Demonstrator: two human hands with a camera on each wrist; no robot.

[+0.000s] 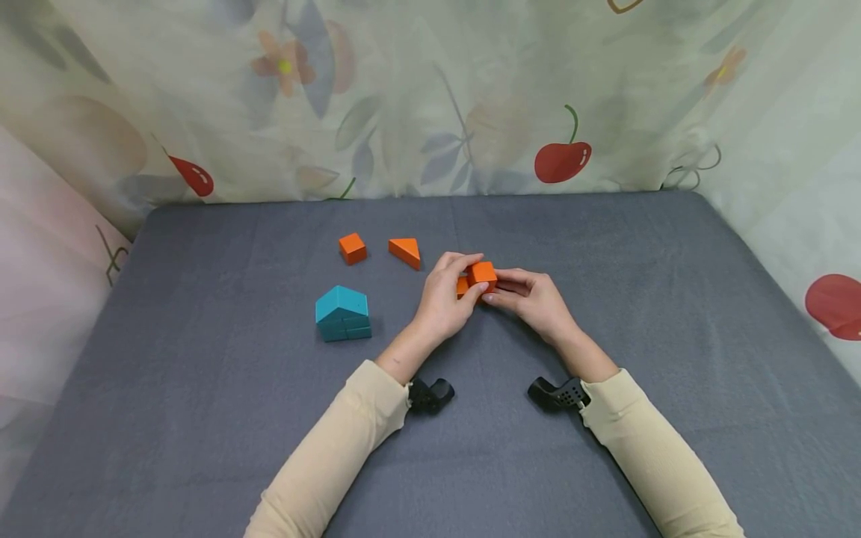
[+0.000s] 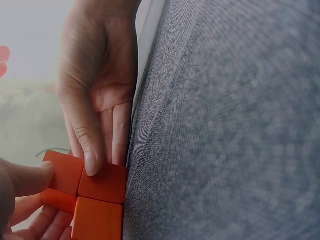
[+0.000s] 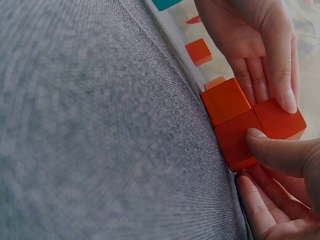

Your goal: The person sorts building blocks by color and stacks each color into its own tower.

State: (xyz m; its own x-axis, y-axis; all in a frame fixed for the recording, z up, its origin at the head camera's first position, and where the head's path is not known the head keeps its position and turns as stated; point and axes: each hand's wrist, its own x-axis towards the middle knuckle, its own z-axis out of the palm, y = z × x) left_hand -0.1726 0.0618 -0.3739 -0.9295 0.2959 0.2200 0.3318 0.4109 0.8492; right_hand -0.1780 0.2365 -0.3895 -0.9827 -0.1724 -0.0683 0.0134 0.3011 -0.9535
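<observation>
A small cluster of orange blocks (image 1: pixel 479 277) sat near the middle of the grey desk (image 1: pixel 605 246), pressed together between both hands. The left hand (image 1: pixel 444 295) curled over them from the near left, thumb and fingers pinching the top piece; the right hand (image 1: pixel 531 299) closed in from the other side, its fingers against the blocks' flank. Neither hand was slack: both held the cluster.

To my eye the risk lay in the loose joints. The pieces were only butted together, so an uneven squeeze from either side could shear one block out of line or tip the upper one off.

The head view showed little more than one orange lump between the fingers. The right wrist view was clearer: at least three separate blocks (image 3: pixel 240 120) side by side, seams visible, a thumb (image 3: pixel 280 152) lying across one. The left wrist view showed the right hand's fingertip (image 2: pixel 91 162) resting on the seam.

Farther off, toward the curtain (image 1: pixel 430 97), lay an orange cube (image 1: pixel 353 248) and an orange wedge (image 1: pixel 405 252), apart from each other. Left of the hands stood a teal house-shaped stack (image 1: pixel 343 314), untouched.
</observation>
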